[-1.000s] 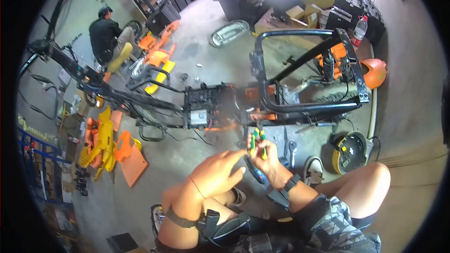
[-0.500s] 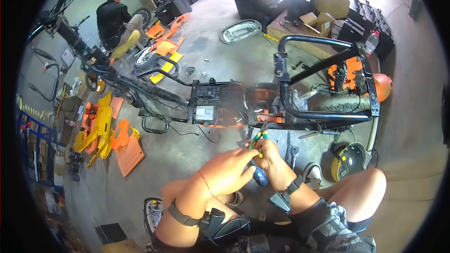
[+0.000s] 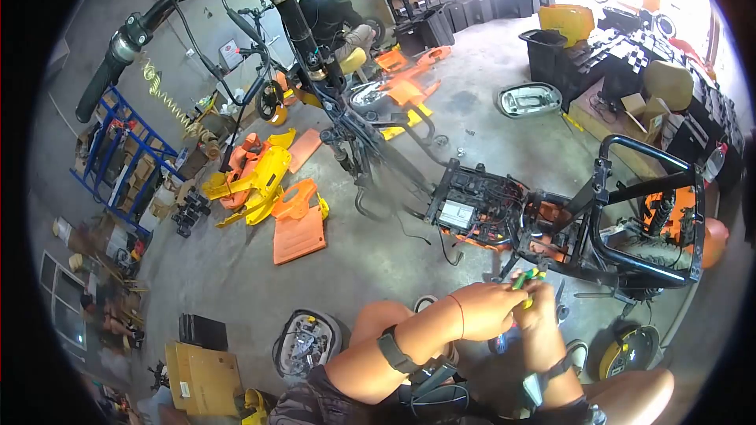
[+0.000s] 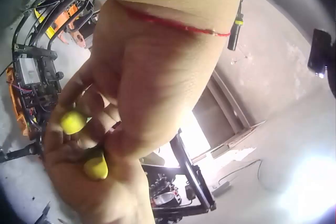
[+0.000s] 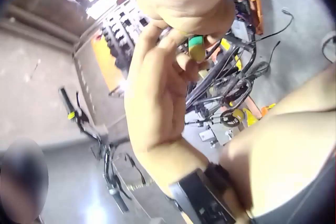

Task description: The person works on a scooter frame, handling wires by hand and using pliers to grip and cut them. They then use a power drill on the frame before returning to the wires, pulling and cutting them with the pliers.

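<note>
A pair of pliers with green and yellow handles is in my right hand. My left hand reaches across, its curled fingers on the handles beside the right hand. The two yellow handle ends show between the hands in the left wrist view. In the right wrist view one green and yellow handle pokes out under the left hand. The pliers point toward the near side of a black vehicle frame. Their tip is largely hidden.
Handlebars rise at the frame's front. Orange and yellow body panels lie on the floor to the left. A tray of small parts stands near my legs, and a round yellow-rimmed part lies right. Another person sits further back.
My left hand has moved from beside the pliers onto their handles, next to the right hand. The head view has swung left, so the frame and hands appear further right.
</note>
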A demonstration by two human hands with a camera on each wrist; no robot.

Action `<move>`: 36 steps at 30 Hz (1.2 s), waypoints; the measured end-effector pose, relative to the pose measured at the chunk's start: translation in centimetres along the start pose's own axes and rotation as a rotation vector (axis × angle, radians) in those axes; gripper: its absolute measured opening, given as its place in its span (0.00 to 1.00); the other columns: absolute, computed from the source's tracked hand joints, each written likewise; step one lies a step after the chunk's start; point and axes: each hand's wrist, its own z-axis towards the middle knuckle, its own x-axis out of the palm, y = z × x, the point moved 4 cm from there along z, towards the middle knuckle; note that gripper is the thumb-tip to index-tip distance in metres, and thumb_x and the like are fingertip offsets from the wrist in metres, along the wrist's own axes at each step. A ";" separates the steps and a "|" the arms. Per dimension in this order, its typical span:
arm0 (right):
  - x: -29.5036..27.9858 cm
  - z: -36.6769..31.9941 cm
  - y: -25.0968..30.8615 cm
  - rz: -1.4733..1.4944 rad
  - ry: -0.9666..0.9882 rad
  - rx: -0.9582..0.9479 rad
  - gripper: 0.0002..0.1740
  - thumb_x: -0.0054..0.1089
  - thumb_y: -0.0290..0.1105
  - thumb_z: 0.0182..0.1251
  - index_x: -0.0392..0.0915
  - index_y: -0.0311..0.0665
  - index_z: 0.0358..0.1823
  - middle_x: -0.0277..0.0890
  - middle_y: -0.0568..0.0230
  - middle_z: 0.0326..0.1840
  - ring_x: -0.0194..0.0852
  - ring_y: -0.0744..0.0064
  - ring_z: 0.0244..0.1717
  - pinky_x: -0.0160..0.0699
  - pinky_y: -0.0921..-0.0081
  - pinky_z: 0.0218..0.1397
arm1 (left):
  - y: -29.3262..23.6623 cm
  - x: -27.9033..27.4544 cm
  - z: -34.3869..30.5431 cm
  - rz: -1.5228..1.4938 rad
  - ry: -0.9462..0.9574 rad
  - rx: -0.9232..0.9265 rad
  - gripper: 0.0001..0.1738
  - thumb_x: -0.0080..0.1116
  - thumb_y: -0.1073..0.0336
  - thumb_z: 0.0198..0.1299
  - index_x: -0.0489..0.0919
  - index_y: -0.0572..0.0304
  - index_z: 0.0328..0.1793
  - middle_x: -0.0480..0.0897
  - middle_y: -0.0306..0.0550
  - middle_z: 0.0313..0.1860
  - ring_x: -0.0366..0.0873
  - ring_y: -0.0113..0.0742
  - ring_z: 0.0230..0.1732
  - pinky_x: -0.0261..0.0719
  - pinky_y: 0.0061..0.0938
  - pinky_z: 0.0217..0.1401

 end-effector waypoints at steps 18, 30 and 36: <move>-2.5 -2.0 0.9 -1.027 -0.282 -0.051 0.25 0.53 0.21 0.53 0.71 0.29 0.56 0.75 0.55 0.34 0.73 0.63 0.32 0.74 0.66 0.34 | -0.9 -1.2 -2.7 0.072 -0.035 -0.265 0.16 0.58 0.58 0.64 0.79 0.61 0.51 0.85 0.53 0.45 0.83 0.53 0.48 0.80 0.41 0.51; -5.1 -1.5 6.4 -1.584 -0.468 -0.146 0.28 0.50 0.24 0.56 0.70 0.27 0.62 0.80 0.37 0.51 0.80 0.42 0.54 0.77 0.58 0.56 | -2.5 -1.4 -1.0 0.034 -0.075 -0.069 0.24 0.57 0.56 0.65 0.75 0.61 0.63 0.83 0.55 0.52 0.81 0.54 0.54 0.79 0.41 0.57; -6.1 -1.0 5.5 -1.319 -0.368 -0.002 0.27 0.52 0.22 0.53 0.71 0.27 0.58 0.79 0.47 0.42 0.79 0.55 0.43 0.78 0.63 0.44 | -2.3 -1.6 -1.1 0.033 -0.043 -0.095 0.25 0.57 0.55 0.65 0.75 0.61 0.64 0.82 0.56 0.54 0.80 0.54 0.54 0.78 0.41 0.58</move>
